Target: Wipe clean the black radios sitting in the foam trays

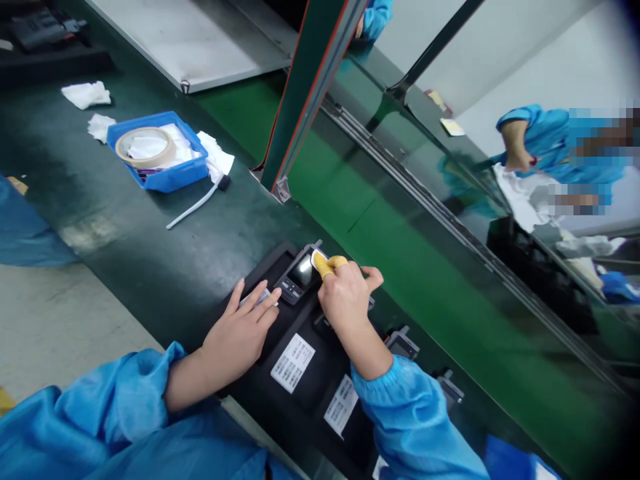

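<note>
A handheld device (302, 272) with a small screen and keypad lies in a black foam tray (260, 267). My right hand (345, 287), with yellow covers on its fingers, presses a small white wipe (316, 257) onto the top end of the device, beside its screen. Spread flat, my left hand (240, 333) rests on the tray, its fingertips over a white label (260, 297) and close to the keypad. Further along the tray are a printed label sheet (293, 363) and another label sheet (342, 404). More devices (403, 343) show partly behind my right arm.
A blue bin (173, 180) holds a roll of tape (145, 147) and white wipes. Beside it lie a white-handled brush (197, 203) and crumpled wipes (86, 95). A green post (305, 93) rises at the bench edge. Across the green strip, another person (545, 147) works.
</note>
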The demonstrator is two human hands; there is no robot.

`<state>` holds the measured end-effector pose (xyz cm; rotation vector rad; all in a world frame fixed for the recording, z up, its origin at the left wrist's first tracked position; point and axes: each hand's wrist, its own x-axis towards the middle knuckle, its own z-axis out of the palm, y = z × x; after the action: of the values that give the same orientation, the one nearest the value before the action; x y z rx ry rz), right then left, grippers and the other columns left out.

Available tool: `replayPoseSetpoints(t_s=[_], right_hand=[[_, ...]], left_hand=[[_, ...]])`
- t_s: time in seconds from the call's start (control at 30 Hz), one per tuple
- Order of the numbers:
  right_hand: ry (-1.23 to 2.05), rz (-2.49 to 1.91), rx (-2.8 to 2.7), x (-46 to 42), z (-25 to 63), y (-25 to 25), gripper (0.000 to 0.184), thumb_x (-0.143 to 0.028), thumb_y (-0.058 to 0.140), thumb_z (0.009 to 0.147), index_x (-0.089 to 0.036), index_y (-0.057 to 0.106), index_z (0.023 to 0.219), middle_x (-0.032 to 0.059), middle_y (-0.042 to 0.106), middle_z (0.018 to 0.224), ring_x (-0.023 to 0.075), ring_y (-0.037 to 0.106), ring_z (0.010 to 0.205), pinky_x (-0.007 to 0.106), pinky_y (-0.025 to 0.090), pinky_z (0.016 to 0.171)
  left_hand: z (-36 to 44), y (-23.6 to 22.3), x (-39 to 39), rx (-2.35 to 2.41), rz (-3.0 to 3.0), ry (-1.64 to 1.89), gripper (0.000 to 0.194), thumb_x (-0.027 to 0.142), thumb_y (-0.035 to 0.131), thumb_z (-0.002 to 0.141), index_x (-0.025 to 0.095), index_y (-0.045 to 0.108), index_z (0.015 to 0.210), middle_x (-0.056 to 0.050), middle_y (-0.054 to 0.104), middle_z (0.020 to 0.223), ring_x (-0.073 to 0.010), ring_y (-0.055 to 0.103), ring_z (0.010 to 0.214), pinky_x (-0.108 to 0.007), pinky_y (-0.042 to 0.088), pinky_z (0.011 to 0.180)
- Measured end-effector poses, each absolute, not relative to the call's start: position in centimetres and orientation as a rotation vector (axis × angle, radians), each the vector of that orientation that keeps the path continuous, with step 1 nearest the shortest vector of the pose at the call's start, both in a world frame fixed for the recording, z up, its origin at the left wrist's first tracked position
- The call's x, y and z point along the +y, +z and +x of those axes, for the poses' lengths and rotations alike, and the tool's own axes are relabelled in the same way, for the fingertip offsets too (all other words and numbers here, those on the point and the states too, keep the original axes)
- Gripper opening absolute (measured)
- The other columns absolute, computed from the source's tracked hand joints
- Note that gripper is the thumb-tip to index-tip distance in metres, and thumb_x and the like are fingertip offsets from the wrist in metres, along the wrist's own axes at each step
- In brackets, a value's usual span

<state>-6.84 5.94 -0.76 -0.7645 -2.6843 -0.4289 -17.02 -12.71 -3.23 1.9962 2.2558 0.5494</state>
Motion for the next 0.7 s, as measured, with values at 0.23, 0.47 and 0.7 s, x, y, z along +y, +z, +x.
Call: replayPoseSetpoints(t_s=[0.23,0.47,0.7], right_hand=[[-0.284,-0.609,-2.669,1.7,-4.3,-3.4,0.029,-0.004,0.051,0.070,-0.021,0.072,0.083,0.0031,0.062,0.087,0.0159,0.047,0.079,0.039,0.022,0.083],[-0.127,-0.506,-2.823,-2.1,-4.3,-3.3,0.027,-0.006,0.054,0.074,-0.022,0.071,0.086,0.0015,0.062,0.090,0.0149,0.048,0.079,0.039,0.022,0.084],[-0.263,-0.778,-2.715,3.1,-7.2,-1.9,0.032,-0.002,0.047,0.072,-0.020,0.071,0.083,0.0063,0.063,0.091,0.0185,0.047,0.083,0.041,0.021,0.082]], left_hand=[[-17.2,-3.1,-12.7,2.230,1.995,0.623,0.030,0.012,0.040,0.091,0.015,0.061,0.111,-0.010,0.053,0.137,-0.0297,0.035,0.137,-0.058,0.019,0.114],[-17.5,-3.0,-13.4,2.266,1.830,1.032,0.027,0.011,0.033,0.093,0.013,0.052,0.113,-0.017,0.045,0.143,-0.0270,0.027,0.141,-0.057,0.023,0.113],[-17.5,-3.7,-13.9,2.296,1.678,1.266,0.031,0.004,0.032,0.091,0.014,0.045,0.117,-0.019,0.036,0.148,-0.0263,0.018,0.144,-0.060,0.022,0.112]])
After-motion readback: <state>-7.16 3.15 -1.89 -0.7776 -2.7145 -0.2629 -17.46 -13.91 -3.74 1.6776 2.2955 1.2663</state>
